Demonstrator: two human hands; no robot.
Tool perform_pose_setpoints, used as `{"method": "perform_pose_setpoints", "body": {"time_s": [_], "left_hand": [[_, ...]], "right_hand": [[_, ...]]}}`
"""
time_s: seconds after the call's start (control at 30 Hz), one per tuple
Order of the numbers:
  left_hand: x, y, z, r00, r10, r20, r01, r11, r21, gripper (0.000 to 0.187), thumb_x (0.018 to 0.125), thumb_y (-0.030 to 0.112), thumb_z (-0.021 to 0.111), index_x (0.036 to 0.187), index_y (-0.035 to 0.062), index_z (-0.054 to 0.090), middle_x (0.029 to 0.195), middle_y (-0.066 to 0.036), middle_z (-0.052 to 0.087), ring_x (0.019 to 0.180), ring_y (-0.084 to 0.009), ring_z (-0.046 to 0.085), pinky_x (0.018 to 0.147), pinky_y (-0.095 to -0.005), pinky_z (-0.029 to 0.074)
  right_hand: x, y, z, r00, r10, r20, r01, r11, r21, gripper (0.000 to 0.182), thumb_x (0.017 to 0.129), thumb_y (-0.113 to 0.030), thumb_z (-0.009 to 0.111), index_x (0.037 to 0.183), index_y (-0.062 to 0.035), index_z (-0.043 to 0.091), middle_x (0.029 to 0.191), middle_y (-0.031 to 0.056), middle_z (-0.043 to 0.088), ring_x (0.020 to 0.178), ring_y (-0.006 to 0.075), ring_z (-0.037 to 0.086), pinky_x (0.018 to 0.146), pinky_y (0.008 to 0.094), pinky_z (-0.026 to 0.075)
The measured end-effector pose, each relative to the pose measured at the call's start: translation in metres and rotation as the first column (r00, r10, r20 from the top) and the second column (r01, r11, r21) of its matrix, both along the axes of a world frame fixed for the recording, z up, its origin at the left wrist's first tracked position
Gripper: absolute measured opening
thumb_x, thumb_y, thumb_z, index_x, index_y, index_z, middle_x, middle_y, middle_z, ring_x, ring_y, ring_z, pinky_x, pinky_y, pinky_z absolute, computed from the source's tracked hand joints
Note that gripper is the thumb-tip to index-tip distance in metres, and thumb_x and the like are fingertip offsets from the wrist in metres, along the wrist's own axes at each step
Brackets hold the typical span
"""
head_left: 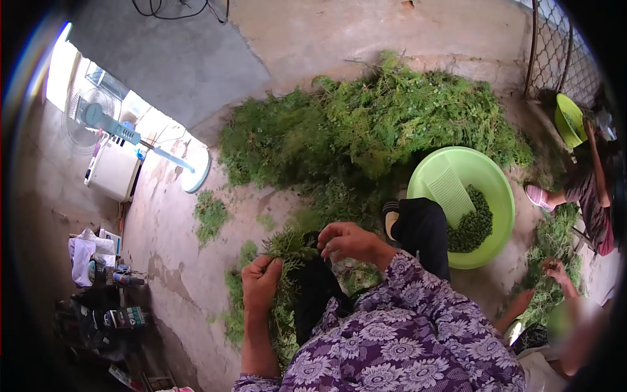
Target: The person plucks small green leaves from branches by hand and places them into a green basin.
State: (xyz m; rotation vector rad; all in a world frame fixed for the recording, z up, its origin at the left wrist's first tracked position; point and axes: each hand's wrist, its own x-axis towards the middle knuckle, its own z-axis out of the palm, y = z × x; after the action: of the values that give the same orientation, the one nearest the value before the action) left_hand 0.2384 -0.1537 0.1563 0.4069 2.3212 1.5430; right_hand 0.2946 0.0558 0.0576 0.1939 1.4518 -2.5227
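My left hand (260, 282) is closed around the stem of a feathery green sprig (290, 244), which looks like a conifer branch. Just to the right of its foliage is my right hand (356, 243), its fingers curved and apart, with nothing visible between them. Beyond my right knee stands a light green plastic basin (499, 196) with a ribbed washboard panel. Many small round green cones or berries (475, 225) lie heaped in its lower part. More cut greenery (282, 326) lies below my left hand, beside my dark trousers.
A large pile of green branches (385, 117) lies against the wall ahead. A fan (108, 121) on a round base and a white box (114, 166) stand at left. Two other people are at right, one with a hand (555, 269) raised, near another green basin (569, 124).
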Motion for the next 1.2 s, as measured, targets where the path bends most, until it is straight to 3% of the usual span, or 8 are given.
{"method": "perform_pose_setpoints", "body": {"time_s": [0.13, 0.33, 0.77, 0.87, 0.93, 0.97, 1.03, 1.2], "left_hand": [[0.0, 0.002, 0.004, 1.0, -0.007, 0.022, 0.006, 0.999, 0.053, 0.027, 0.082, 0.01, 0.057, 0.058, 0.008, 0.045, 0.051, 0.008, 0.037, 0.044, -0.0012, 0.029, 0.04, -0.0202, 0.022], [-0.004, -0.002, 0.0, 0.999, -0.024, 0.037, 0.02, 0.993, 0.115, 0.028, 0.083, 0.011, 0.058, 0.058, 0.0091, 0.045, 0.05, 0.008, 0.037, 0.042, -0.0008, 0.029, 0.038, -0.02, 0.021], [0.004, 0.003, 0.005, 0.997, -0.075, 0.014, 0.072, 0.985, 0.154, 0.022, 0.082, 0.006, 0.057, 0.062, 0.0063, 0.049, 0.056, 0.009, 0.039, 0.049, -0.0004, 0.029, 0.043, -0.0188, 0.021], [0.005, 0.003, 0.01, 0.997, -0.071, 0.03, 0.069, 0.996, 0.062, 0.02, 0.082, 0.006, 0.058, 0.063, 0.0056, 0.051, 0.057, 0.009, 0.041, 0.049, -0.0004, 0.03, 0.043, -0.019, 0.021], [0.007, 0.005, 0.008, 0.997, -0.06, 0.049, 0.057, 0.996, 0.067, 0.019, 0.082, 0.007, 0.058, 0.064, 0.0052, 0.052, 0.056, 0.009, 0.042, 0.049, -0.0005, 0.031, 0.043, -0.019, 0.022], [0.009, 0.005, 0.006, 0.996, -0.047, 0.069, 0.042, 0.997, 0.072, 0.018, 0.082, 0.007, 0.058, 0.065, 0.0049, 0.054, 0.056, 0.009, 0.043, 0.048, -0.0006, 0.031, 0.042, -0.0191, 0.023], [0.008, 0.003, 0.0, 0.995, -0.046, 0.091, 0.042, 0.998, 0.045, 0.017, 0.081, 0.008, 0.059, 0.065, 0.0045, 0.054, 0.056, 0.009, 0.043, 0.048, -0.0007, 0.032, 0.043, -0.0192, 0.024], [0.013, 0.006, -0.01, 0.996, -0.035, 0.078, 0.039, 0.998, -0.044, 0.017, 0.081, 0.009, 0.06, 0.065, 0.0033, 0.056, 0.055, 0.008, 0.045, 0.049, -0.0012, 0.035, 0.043, -0.0195, 0.026]], "right_hand": [[-0.002, -0.009, 0.004, 0.995, 0.082, -0.058, -0.094, 0.968, -0.234, 0.024, 0.086, -0.022, 0.053, 0.102, -0.0039, 0.052, 0.091, 0.0038, 0.055, 0.076, 0.0128, 0.059, 0.057, 0.0224, 0.048], [-0.001, -0.014, 0.027, 0.996, 0.077, -0.049, -0.086, 0.972, -0.217, 0.031, 0.088, -0.03, 0.049, 0.103, -0.0033, 0.051, 0.09, 0.0051, 0.058, 0.072, 0.0129, 0.059, 0.053, 0.0211, 0.047], [-0.008, -0.032, 0.024, 0.985, 0.174, -0.012, -0.16, 0.873, -0.46, 0.024, 0.085, -0.021, 0.054, 0.102, -0.0044, 0.052, 0.086, 0.0053, 0.058, 0.067, 0.013, 0.058, 0.048, 0.0184, 0.042], [-0.008, -0.03, 0.029, 0.986, 0.165, -0.021, -0.163, 0.933, -0.322, 0.021, 0.084, -0.019, 0.056, 0.097, -0.003, 0.054, 0.082, 0.0031, 0.057, 0.065, 0.0128, 0.057, 0.051, 0.0207, 0.042], [-0.005, -0.028, 0.042, 0.919, 0.086, -0.385, 0.105, 0.887, 0.449, 0.018, 0.081, -0.017, 0.056, 0.088, -0.0002, 0.055, 0.076, 0.008, 0.056, 0.065, 0.0219, 0.057, 0.056, 0.03, 0.044], [-0.006, -0.029, 0.04, 0.919, 0.085, -0.385, 0.105, 0.888, 0.449, 0.018, 0.081, -0.017, 0.056, 0.088, -0.0002, 0.055, 0.076, 0.008, 0.056, 0.065, 0.0219, 0.057, 0.056, 0.03, 0.044], [-0.01, -0.033, 0.029, 0.805, 0.131, -0.578, 0.408, 0.586, 0.7, 0.015, 0.077, -0.014, 0.055, 0.081, 0.0009, 0.054, 0.075, 0.0165, 0.054, 0.069, 0.0336, 0.054, 0.063, 0.0392, 0.044], [-0.014, -0.052, 0.001, 0.851, -0.006, -0.525, 0.449, 0.527, 0.721, 0.012, 0.074, -0.012, 0.055, 0.075, 0.0002, 0.054, 0.07, 0.0229, 0.052, 0.071, 0.0411, 0.054, 0.064, 0.0451, 0.045]]}}
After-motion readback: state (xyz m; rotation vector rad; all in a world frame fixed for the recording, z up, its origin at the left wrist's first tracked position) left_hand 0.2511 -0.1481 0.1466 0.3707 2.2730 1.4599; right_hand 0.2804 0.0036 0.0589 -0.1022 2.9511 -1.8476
